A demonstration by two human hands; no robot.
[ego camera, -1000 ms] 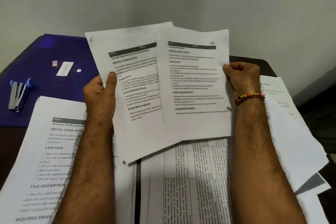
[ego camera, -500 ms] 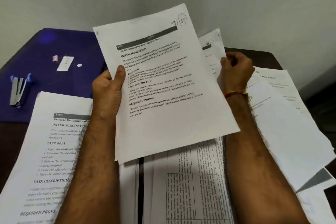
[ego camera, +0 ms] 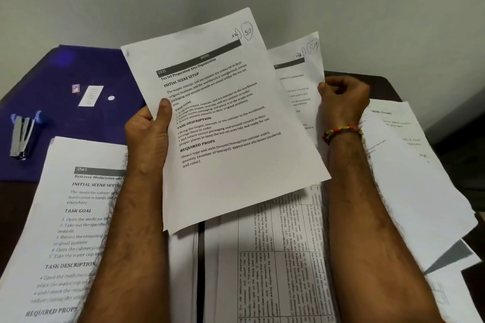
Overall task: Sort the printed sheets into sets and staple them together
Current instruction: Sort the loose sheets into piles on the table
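Holding the Tea Set sheet (ego camera: 223, 123) up by its edge, left hand (ego camera: 149, 136) pinching it, likely to read the header; right hand (ego camera: 341, 102) closed on the second sheet (ego camera: 296, 78) just behind it, probably comparing. Stapler (ego camera: 22, 134) sits well left of the Tea Set sheet, untouched

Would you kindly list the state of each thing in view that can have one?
Left hand: shut on the tea set sheet.
Right hand: shut on the rear sheet.
Tea set sheet: lifted, tilted, in front.
Rear sheet: lifted, mostly hidden behind the tea set sheet.
Stapler: lying untouched on the purple folder.
Medication sheet: lying flat, face up.
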